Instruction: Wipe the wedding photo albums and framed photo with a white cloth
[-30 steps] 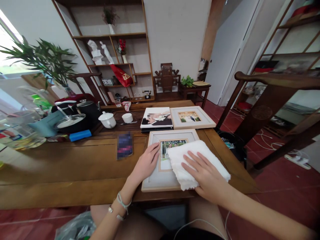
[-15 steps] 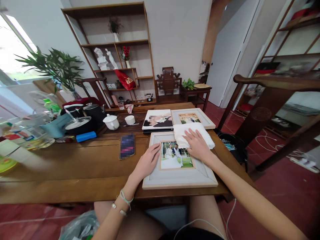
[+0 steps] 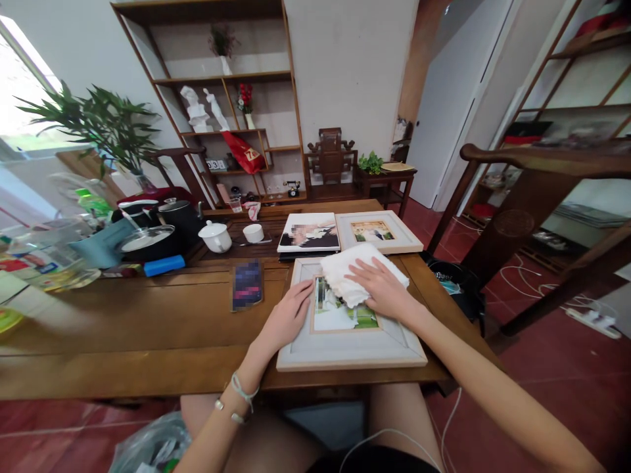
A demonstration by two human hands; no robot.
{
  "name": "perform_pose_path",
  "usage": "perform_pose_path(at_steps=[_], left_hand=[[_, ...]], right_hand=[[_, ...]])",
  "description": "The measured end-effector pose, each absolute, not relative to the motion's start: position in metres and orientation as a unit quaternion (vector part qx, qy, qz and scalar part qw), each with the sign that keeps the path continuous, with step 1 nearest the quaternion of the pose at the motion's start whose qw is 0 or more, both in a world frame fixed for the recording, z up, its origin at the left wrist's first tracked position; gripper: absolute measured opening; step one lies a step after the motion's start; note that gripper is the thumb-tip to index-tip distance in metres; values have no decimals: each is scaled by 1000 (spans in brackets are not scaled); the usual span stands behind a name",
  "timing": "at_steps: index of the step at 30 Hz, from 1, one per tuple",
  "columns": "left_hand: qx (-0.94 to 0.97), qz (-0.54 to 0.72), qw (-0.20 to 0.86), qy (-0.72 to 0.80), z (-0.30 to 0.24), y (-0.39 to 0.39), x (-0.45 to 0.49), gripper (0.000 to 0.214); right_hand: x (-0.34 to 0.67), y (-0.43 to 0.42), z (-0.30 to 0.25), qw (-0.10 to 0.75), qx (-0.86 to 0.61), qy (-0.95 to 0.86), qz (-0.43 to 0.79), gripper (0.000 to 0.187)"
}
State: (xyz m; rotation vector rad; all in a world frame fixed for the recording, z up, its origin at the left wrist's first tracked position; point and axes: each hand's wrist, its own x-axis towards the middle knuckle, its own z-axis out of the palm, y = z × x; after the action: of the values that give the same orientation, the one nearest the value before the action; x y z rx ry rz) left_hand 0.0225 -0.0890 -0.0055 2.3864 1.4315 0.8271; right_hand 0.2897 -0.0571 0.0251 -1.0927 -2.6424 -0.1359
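A pale wooden picture frame (image 3: 305, 355) lies flat on the table before me, and a wedding photo (image 3: 335, 318) shows inside its inner border. My left hand (image 3: 288, 315) rests flat on the frame's left side, fingers stretched out and touching the photo's edge. My right hand (image 3: 377, 286) holds a white cloth (image 3: 340, 266) against the frame, fingers spread over it. The cloth covers the upper part of the photo and the frame's upper right. Any fold gripped under the palm is hidden.
Behind the frame lie a second picture frame (image 3: 407, 236) and a photo album (image 3: 308, 233). A dark pixelated item (image 3: 247, 286) lies to the left. Further left are a lidded white cup (image 3: 215, 236), a blue box (image 3: 164, 265) and a black pot (image 3: 148, 246). A wooden chair (image 3: 517, 217) stands right.
My right hand has slid the white cloth left and a little toward me, over the people in the photo. My left hand stays on the frame's left side.
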Motion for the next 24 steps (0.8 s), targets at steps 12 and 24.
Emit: perform_pose_path(at_steps=[12, 24], left_hand=[[815, 276, 114, 497, -4, -91, 23, 40], [812, 268, 122, 504, -6, -91, 23, 41]], right_hand=[[287, -64, 24, 171, -327, -929, 17, 69], [291, -155, 47, 159, -204, -951, 167, 61]])
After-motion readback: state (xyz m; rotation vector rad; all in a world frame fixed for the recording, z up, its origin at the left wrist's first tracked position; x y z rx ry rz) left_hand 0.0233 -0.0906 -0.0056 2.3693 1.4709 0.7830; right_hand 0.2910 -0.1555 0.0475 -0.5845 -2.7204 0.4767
